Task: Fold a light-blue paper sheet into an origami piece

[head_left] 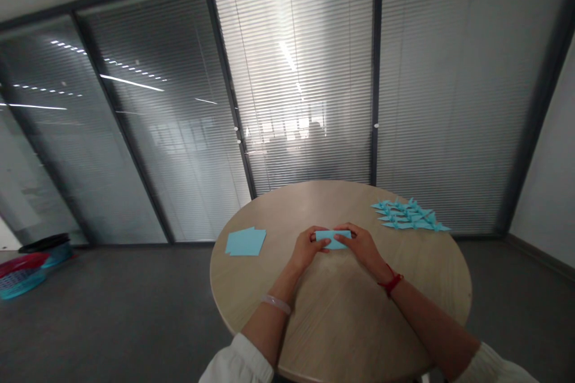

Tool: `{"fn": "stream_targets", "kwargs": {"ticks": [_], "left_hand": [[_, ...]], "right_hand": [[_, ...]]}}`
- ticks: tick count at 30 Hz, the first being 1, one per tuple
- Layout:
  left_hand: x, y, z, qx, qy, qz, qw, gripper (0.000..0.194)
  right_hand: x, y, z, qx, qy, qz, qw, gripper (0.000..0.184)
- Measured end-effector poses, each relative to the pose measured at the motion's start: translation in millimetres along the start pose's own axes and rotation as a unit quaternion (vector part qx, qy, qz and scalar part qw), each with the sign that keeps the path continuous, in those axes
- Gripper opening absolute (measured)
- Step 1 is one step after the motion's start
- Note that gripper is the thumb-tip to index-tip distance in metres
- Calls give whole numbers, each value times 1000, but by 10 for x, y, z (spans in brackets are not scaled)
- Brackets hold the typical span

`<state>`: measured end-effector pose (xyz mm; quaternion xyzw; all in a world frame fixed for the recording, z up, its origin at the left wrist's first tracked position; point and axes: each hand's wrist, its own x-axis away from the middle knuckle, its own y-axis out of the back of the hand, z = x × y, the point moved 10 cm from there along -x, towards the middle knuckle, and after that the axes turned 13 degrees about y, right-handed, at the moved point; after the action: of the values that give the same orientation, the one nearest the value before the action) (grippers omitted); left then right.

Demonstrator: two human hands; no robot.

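A folded light-blue sheet of paper [333, 237] lies on the round wooden table [341, 311] between both hands. My left hand [308, 248] pinches its left end, and my right hand [363, 245] pinches its right end with the fingers curled over the fold. A small stack of flat blue sheets [245, 242] lies to the left of my left hand. Several folded blue paper figures [408, 215] sit in a cluster at the table's far right.
Glass partitions with closed blinds [296, 90] stand just behind the table. Stacked coloured baskets [27, 266] sit on the grey carpet at far left. A white wall [550, 179] borders the right side.
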<state>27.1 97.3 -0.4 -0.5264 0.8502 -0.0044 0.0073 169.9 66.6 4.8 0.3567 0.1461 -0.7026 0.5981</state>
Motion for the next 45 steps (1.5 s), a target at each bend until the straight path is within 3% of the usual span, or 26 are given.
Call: {"fn": "stream_targets", "kwargs": {"ticks": [9, 18, 33, 45], "left_hand": [[40, -2, -80, -17, -14, -13, 1000, 43], [19, -11, -82, -20, -35, 11, 999, 45], [24, -9, -100, -22, -40, 1, 999, 42], [58, 70, -214, -99, -104, -56, 988, 37]], "right_hand": [[-5, 20, 69, -6, 7, -9, 1000, 35], [1, 36, 118, 6, 6, -17, 1000, 32], [5, 61, 20, 6, -8, -29, 1000, 31], [-6, 73, 28, 51, -3, -20, 999, 32]]}}
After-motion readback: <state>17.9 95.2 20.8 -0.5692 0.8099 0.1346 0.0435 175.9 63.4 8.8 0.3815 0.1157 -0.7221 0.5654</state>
